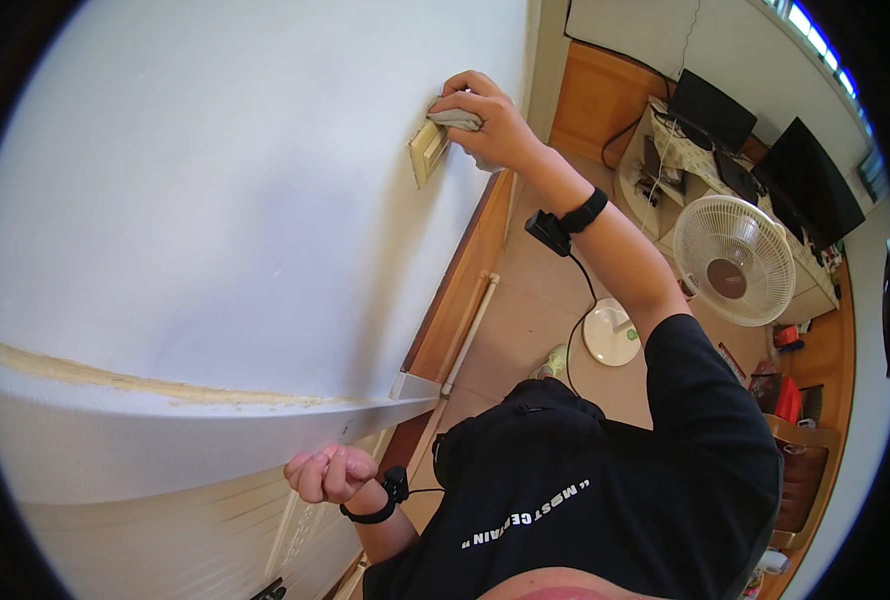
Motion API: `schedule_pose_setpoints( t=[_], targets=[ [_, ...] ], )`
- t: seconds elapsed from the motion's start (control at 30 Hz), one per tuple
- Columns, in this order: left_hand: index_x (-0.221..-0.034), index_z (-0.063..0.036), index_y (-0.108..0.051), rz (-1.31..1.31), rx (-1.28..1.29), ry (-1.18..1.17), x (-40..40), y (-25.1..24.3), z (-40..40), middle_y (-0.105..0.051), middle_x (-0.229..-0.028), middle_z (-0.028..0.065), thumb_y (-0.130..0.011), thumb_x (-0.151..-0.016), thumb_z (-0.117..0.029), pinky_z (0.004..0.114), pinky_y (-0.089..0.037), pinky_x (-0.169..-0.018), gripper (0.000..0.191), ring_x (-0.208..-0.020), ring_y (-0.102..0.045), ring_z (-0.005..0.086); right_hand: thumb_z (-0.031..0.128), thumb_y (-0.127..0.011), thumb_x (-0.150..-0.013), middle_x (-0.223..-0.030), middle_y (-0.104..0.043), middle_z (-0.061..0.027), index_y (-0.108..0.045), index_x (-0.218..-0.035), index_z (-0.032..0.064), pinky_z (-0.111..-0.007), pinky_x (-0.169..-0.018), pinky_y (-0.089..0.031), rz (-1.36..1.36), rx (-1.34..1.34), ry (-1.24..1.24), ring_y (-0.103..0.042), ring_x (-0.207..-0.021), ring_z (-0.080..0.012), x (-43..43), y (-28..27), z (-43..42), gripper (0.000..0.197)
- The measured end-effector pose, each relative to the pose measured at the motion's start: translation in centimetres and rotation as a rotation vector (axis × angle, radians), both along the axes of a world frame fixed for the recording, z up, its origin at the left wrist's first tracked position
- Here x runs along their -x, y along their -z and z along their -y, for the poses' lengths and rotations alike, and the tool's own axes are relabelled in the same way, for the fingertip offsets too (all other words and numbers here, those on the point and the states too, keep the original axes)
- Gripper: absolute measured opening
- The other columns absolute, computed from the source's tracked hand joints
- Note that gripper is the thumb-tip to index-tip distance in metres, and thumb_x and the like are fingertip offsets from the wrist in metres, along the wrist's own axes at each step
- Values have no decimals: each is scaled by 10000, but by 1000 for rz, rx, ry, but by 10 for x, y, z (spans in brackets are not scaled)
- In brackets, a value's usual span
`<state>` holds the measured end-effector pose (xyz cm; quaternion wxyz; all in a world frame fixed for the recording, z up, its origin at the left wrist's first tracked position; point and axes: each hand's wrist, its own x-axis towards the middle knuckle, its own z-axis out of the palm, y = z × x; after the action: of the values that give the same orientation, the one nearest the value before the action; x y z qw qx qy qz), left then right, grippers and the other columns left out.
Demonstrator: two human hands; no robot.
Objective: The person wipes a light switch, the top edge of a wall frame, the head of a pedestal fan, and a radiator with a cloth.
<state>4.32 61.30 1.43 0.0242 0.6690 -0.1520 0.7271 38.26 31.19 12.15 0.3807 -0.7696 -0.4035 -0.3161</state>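
My right hand (493, 124) grips a crumpled pale grey cloth (456, 119) and presses it against the upper part of a yellowed wall switch plate (425, 155). Part of the cloth hangs below my palm, and the hand and cloth cover the plate's far end. The plate is mounted on a white wall (250, 187). My left hand (332, 474) is held low beside a white door frame (152, 442), its fingers curled in and nothing visible in them. Whether it touches the frame is unclear. Each wrist wears a black strap with a small cabled device.
A white pedestal fan (734, 261) stands to the right on its round base (611, 332). Behind it, a desk (689, 161) carries two black monitors. Along the wall's foot run wood panelling (460, 285) and a pale pipe (471, 337). A brown chair (801, 480) is at far right.
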Motion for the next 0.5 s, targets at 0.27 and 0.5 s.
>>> schedule_pose_setpoints(
  t=[0.27, 0.5],
  targets=[
    [-843, -142, -579, -6, -11, 10, 2, -1, -3, -509, -968, 34, -486, -944, -230, 329, -400, -717, 163, -791, -484, 169, 28, -775, -733, -1045, -665, -67, -693, -1100, 97, -401, -881, -527, 116, 70, -52, -618, -1015, -287, 35, -15, -19, 383],
    [-841, -142, -580, 0, 1, 1, 1, 1, -2, -510, -957, 31, -487, -939, -230, 333, -406, -724, 161, -784, -487, 162, -60, -738, -722, -1060, -671, -56, -699, -1042, 79, -396, -878, -531, 206, 157, 62, -612, -1029, -281, 19, -19, -10, 351]
  ],
)
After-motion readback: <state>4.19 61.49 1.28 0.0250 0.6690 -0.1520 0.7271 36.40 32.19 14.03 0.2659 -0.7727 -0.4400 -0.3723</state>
